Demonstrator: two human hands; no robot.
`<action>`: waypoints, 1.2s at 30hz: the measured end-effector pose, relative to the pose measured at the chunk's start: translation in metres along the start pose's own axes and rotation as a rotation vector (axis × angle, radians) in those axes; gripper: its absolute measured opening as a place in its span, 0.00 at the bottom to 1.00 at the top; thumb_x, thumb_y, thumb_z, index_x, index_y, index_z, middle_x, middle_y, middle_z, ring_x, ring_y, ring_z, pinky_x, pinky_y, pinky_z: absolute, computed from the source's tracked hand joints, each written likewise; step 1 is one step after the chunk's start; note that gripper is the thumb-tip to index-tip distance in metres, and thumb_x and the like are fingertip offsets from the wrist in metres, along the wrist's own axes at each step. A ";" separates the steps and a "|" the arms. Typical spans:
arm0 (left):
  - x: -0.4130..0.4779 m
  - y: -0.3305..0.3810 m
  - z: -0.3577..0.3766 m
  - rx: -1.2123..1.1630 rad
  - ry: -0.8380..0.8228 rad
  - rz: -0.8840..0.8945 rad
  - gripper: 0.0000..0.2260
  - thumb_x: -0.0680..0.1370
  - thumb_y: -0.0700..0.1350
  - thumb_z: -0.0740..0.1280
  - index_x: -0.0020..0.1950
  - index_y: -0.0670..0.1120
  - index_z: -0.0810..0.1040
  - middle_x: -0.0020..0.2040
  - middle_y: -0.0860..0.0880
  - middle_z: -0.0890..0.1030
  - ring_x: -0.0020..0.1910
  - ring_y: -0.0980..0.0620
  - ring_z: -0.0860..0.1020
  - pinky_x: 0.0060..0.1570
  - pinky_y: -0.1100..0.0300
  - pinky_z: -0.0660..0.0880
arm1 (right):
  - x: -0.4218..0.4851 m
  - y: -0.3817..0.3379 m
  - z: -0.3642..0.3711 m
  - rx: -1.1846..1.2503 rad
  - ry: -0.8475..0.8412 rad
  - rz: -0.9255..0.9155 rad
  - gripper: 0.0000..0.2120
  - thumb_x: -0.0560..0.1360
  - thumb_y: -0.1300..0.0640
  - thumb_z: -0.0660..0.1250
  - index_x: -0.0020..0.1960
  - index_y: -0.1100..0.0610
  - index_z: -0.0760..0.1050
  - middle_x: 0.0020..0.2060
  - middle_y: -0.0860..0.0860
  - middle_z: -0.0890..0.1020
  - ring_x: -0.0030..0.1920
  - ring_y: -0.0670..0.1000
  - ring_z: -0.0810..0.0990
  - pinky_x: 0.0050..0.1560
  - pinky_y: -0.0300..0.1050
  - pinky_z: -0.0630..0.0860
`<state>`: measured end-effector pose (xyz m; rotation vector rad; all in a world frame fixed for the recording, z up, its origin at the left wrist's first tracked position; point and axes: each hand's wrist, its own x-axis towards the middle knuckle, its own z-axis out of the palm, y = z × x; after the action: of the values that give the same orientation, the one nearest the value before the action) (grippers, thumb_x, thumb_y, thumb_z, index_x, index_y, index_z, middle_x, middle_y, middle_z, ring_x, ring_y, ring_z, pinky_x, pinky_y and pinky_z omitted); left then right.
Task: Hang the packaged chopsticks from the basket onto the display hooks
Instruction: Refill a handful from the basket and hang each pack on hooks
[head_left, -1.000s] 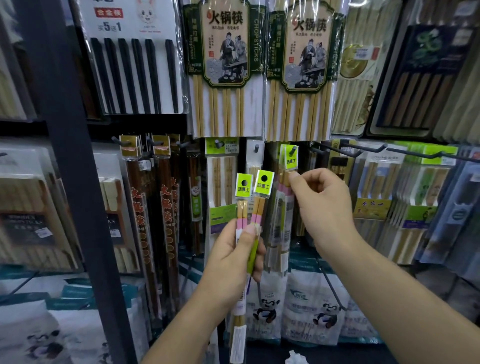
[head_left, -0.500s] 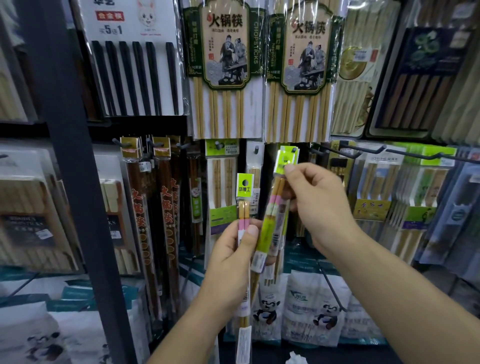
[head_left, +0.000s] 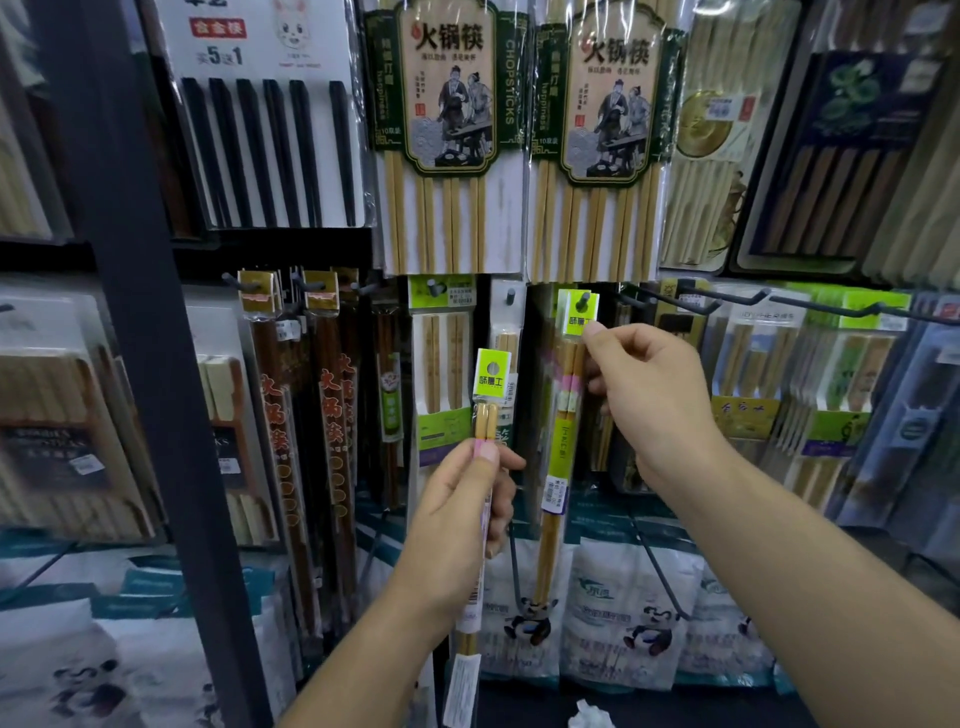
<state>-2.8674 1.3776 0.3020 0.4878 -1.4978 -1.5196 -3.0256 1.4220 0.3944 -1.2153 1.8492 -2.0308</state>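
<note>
A person is standing before a shop wall of chopsticks. Just below the centre, at 6 o'clock, the left hand (head_left: 462, 525) is gripping one slim chopstick pack (head_left: 491, 379) upright, fingers and thumb curled round its middle, its lime header card rising free above the thumb. At 3 o'clock from that card, the right hand (head_left: 649, 410) is pinching the edge of a second pack's lime header (head_left: 582, 318) between thumb and forefinger, the other fingers curling loosely. That second pack (head_left: 558, 457) is hanging straight down, and the dark tip of a display hook (head_left: 586, 298) is showing through the hole in its header. At 12 o'clock, two large green-labelled bamboo sets (head_left: 449, 130) are hanging; at 10 o'clock, a set of black chopsticks (head_left: 270, 150). A dark upright post (head_left: 140, 312) is crossing the view at 9 o'clock.
</note>
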 end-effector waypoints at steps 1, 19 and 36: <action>0.001 0.001 0.000 -0.015 -0.005 -0.008 0.15 0.87 0.48 0.57 0.50 0.43 0.79 0.33 0.49 0.71 0.31 0.52 0.66 0.30 0.58 0.63 | -0.002 0.002 -0.002 -0.021 0.024 -0.010 0.12 0.80 0.48 0.69 0.41 0.52 0.81 0.37 0.51 0.83 0.36 0.45 0.79 0.42 0.43 0.76; 0.020 0.024 0.045 0.167 -0.065 0.168 0.06 0.84 0.43 0.65 0.56 0.51 0.81 0.44 0.51 0.81 0.44 0.56 0.78 0.48 0.62 0.76 | -0.004 -0.009 -0.010 0.075 -0.092 -0.078 0.11 0.81 0.56 0.67 0.41 0.53 0.82 0.30 0.44 0.81 0.33 0.41 0.78 0.34 0.33 0.74; 0.034 0.025 0.043 0.334 0.004 0.196 0.08 0.82 0.45 0.68 0.50 0.59 0.79 0.44 0.48 0.81 0.43 0.45 0.81 0.44 0.39 0.82 | 0.015 -0.003 0.000 0.051 0.006 -0.103 0.15 0.81 0.52 0.68 0.38 0.56 0.81 0.28 0.47 0.79 0.31 0.41 0.76 0.43 0.37 0.73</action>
<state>-2.9111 1.3788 0.3441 0.5185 -1.7522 -1.1216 -3.0350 1.4139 0.4037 -1.3181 1.7598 -2.1221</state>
